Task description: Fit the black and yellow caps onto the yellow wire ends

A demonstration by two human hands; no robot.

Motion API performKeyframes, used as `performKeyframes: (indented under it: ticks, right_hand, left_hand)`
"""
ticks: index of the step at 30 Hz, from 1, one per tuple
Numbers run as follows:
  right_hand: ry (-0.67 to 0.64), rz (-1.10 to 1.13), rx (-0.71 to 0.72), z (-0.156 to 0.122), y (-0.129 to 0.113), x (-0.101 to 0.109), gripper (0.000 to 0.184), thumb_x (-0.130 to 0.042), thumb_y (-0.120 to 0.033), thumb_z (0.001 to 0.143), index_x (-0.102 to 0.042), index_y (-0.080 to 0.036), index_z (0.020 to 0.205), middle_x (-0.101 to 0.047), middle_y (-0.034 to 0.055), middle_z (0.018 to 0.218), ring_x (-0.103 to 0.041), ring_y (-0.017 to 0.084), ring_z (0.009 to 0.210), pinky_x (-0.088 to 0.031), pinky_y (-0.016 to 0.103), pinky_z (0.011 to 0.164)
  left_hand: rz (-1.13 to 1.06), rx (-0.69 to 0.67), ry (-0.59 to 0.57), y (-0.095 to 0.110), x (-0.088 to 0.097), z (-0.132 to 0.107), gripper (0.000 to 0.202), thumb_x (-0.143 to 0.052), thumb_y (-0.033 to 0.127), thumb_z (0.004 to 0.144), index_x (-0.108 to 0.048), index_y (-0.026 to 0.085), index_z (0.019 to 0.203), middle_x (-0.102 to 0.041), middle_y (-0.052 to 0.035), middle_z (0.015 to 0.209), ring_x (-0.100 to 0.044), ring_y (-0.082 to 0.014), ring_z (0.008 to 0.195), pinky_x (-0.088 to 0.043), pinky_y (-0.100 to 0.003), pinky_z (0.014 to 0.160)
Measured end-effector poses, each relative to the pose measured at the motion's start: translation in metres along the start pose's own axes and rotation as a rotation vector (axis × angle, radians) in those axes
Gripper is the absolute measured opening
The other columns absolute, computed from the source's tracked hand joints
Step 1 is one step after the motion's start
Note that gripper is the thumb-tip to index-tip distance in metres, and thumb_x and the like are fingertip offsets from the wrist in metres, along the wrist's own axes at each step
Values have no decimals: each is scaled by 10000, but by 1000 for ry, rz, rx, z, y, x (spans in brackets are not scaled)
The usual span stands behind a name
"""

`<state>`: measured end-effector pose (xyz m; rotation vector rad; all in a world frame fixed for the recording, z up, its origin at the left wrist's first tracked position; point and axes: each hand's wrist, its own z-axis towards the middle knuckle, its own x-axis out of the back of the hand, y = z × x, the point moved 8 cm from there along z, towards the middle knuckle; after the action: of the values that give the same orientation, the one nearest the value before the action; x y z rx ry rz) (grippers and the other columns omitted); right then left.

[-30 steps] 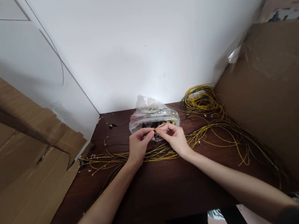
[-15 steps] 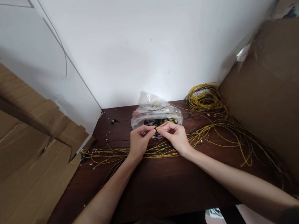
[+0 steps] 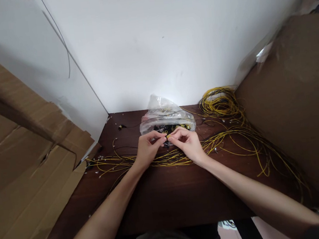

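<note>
My left hand (image 3: 149, 147) and my right hand (image 3: 188, 142) meet fingertip to fingertip above the middle of the table. Both are pinched closed. Between the right thumb and forefinger shows a small yellow-and-black part (image 3: 167, 136), too small to name. What the left fingertips grip is mostly hidden. Just behind the hands lies a clear plastic bag (image 3: 161, 113), its mouth toward me, with small black and yellow parts (image 3: 175, 127) in it. Under both wrists runs a bundle of yellow and black wires (image 3: 167, 160), stretched from left to right.
A coil of yellow wire (image 3: 220, 102) lies at the back right. Cardboard stands on the left (image 3: 32, 170) and right (image 3: 296, 98), with a white wall (image 3: 150, 43) behind. Small white bits and a black connector-like piece (image 3: 121, 127) lie on the dark table (image 3: 158, 201).
The view has shifted slightly. Both hands keep their pinch at nearly the same place, with no other clear movement.
</note>
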<state>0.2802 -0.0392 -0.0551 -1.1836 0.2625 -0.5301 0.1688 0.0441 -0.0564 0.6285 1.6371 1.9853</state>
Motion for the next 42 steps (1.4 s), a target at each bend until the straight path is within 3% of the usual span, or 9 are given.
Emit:
performKeyframes:
  ticks: [6, 13, 18, 26, 34, 42]
  right_hand:
    - [-49, 0, 2, 1, 1, -1, 212, -685, -339, 719, -616, -175, 604, -577, 30, 739, -553, 140, 691, -456, 294, 630]
    - [-67, -15, -6, 5, -4, 2, 199, -676, -357, 724, -630, -179, 647, -612, 35, 747, -567, 146, 693, -467, 290, 634]
    - [-136, -182, 112, 6, -15, 1, 147, -592, -310, 799, -649, -182, 759, -601, 36, 775, -554, 139, 691, -458, 283, 644]
    - [-57, -533, 247, 14, -8, 25, 125, -514, -205, 827, -636, -181, 837, -619, 41, 795, -557, 174, 742, -442, 314, 719]
    - [-166, -860, 263, 12, 5, 16, 184, -539, -253, 837, -659, -210, 970, -591, 64, 897, -512, 230, 929, -397, 371, 830]
    - [-170, -885, 212, 14, 9, 17, 150, -549, -305, 843, -656, -211, 889, -604, 38, 834, -519, 217, 887, -371, 354, 799]
  left_hand:
    - [34, -31, -25, 3, -3, -1, 81, -694, 202, 647, -695, 135, 693, -613, 5, 581, -525, -91, 518, -423, -205, 525]
    - [-42, 39, -19, -3, -5, -1, 184, -723, 251, 638, -699, 131, 776, -677, -26, 711, -590, -117, 598, -499, -231, 584]
    - [-58, 35, -91, -6, -10, 1, 252, -715, 256, 658, -701, 129, 875, -702, -53, 824, -625, -143, 716, -517, -244, 653]
    - [10, 7, -33, -5, 0, 6, 193, -642, 236, 725, -708, 134, 875, -701, -36, 790, -575, -82, 556, -488, -214, 605]
    - [47, 8, -41, -8, -3, 7, 219, -617, 239, 731, -703, 119, 892, -697, -54, 855, -583, -95, 620, -499, -209, 594]
    - [126, 5, -77, -5, -5, 6, 212, -606, 212, 731, -700, 106, 889, -698, -64, 861, -572, -93, 618, -498, -202, 585]
